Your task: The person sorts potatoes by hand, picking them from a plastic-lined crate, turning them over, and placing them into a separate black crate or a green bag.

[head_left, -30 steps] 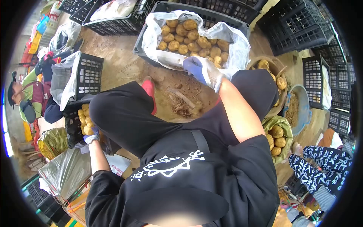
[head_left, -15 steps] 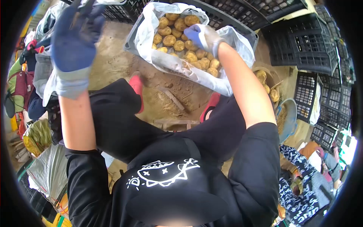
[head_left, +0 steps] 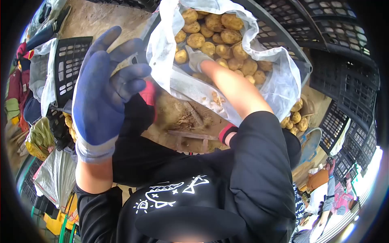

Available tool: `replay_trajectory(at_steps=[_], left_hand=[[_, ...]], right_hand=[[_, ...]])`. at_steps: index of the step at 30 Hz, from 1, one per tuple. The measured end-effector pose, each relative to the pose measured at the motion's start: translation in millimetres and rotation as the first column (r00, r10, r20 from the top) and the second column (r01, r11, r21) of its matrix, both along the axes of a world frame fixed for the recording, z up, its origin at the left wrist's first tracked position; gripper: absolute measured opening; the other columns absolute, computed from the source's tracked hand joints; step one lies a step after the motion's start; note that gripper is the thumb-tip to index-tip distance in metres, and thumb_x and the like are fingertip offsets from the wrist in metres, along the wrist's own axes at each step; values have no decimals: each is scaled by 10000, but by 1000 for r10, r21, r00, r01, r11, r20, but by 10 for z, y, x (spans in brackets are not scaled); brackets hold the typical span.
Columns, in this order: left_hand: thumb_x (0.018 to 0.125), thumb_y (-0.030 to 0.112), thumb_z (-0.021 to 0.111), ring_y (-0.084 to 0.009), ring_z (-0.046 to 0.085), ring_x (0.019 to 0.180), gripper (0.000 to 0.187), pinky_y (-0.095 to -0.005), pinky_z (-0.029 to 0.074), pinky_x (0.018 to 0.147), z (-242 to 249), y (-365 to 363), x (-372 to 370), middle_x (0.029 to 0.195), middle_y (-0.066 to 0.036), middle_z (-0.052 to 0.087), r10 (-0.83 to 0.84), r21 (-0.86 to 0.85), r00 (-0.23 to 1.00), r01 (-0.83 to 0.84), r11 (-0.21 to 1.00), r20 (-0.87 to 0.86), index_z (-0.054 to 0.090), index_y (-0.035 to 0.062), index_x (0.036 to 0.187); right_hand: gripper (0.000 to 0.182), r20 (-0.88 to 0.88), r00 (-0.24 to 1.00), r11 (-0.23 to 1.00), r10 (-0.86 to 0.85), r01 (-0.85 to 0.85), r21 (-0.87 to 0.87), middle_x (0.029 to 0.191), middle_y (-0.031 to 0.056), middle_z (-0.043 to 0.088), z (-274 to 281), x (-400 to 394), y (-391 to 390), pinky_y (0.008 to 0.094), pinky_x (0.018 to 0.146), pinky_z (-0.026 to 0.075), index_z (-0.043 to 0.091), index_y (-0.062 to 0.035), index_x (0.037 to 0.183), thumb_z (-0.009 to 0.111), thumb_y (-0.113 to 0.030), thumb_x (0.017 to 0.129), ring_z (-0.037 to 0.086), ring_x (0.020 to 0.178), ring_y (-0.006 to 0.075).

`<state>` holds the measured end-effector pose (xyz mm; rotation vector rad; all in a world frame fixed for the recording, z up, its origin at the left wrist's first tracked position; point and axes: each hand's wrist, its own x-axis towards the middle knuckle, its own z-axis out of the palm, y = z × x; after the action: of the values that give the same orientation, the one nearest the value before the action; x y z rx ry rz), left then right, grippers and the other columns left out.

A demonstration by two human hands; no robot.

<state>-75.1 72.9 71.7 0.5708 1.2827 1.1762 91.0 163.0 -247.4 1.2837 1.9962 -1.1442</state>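
Bare, dirt-strewn ground (head_left: 164, 107) spreads beneath you in a crowded work area, with a low wooden frame (head_left: 190, 135) between your red shoes (head_left: 148, 98). Stacked black crates (head_left: 344, 81) crowd the right side, near a blue basin (head_left: 311, 141) and a heap of loose tubers (head_left: 296, 117). At left stand a lined side crate (head_left: 73, 60) and a silvery sack (head_left: 56, 176), with a person in maroon and green clothing (head_left: 14, 87) at the far edge.

Ahead of you, potatoes (head_left: 231, 36) fill the large crate (head_left: 304, 67), inside its white plastic liner (head_left: 194, 90). Your gloved right hand (head_left: 196, 60) reaches down among them near the crate's closest side, potatoes just beside and beyond it; its fingertips are out of clear view, so whether they grip one cannot be told. Your left hand (head_left: 107, 87), in a blue glove with a pale cuff, is raised outside the crate, its fingers parted and partly bent, apart from the potatoes.

The potatoes are yellow-brown, round to oval and uneven in size, many with darker, soil-like patches. They lie heaped against one another, while brown flecks mark the liner's near fold.
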Motion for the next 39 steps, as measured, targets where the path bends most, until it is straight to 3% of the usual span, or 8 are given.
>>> replay_trajectory(at_steps=[1,10,15,18,23,30,35,39], left_hand=[[1054,337,387,-218,650,993,555,-281,549,800,24,23,33,1350,-211,518,3,-7,1000,-3,1000,-5,293,-6,1479],[1034,395,405,-199,646,929,593,-280,516,748,114,-15,135,1286,-165,570,-13,-30,991,9,999,-133,311,0,1466],[1031,394,400,-215,653,961,596,-277,527,781,169,-134,131,1296,-171,565,-50,1,992,51,999,-115,305,0,1468],[1030,389,407,-221,654,967,594,-283,532,783,169,-158,108,1301,-173,562,-43,13,995,45,999,-85,307,1,1467],[1027,388,417,-234,656,964,597,-293,539,774,211,-153,129,1308,-182,559,-47,0,991,48,999,-127,306,-1,1467],[1029,386,414,-248,656,960,610,-296,542,752,172,-173,85,1313,-192,554,-55,13,994,56,998,-97,281,-1,1481],[1031,382,406,-256,654,961,606,-298,534,758,151,-171,40,1317,-190,552,-73,12,997,73,997,7,274,1,1484],[1032,392,401,-250,653,956,604,-295,521,766,167,-180,61,1313,-182,556,-64,16,998,64,998,-13,280,9,1482]], right_hand=[[911,17,997,994,-73,71,89,1370,189,549,-93,-31,-53,429,1033,438,170,-203,1559,655,-474,837,544,1252,342],[875,-41,998,998,-52,53,24,1363,147,566,207,53,149,441,1004,449,285,-236,1505,698,-528,792,550,1243,343],[723,29,994,993,106,-108,53,1382,132,558,186,-21,89,443,1011,450,243,-274,1530,582,-290,892,551,1254,314],[701,46,998,999,39,-38,-6,1385,119,559,206,-62,68,436,1016,453,241,-279,1535,523,-192,899,551,1261,297],[698,7,1000,1000,31,-31,-2,1388,105,561,178,-152,168,423,1007,462,265,-287,1530,547,-208,896,557,1255,287],[652,-87,994,996,-59,53,-68,1363,105,579,214,-69,234,422,1001,454,391,-251,1460,628,-339,859,570,1226,309],[828,-111,992,978,64,-84,-192,1340,138,588,55,-50,307,395,1009,430,469,-159,1408,678,-605,743,577,1193,317],[888,-229,973,990,-16,-17,-140,1319,154,601,-513,-46,182,395,1013,426,511,-123,1370,678,-675,695,573,1197,316]])
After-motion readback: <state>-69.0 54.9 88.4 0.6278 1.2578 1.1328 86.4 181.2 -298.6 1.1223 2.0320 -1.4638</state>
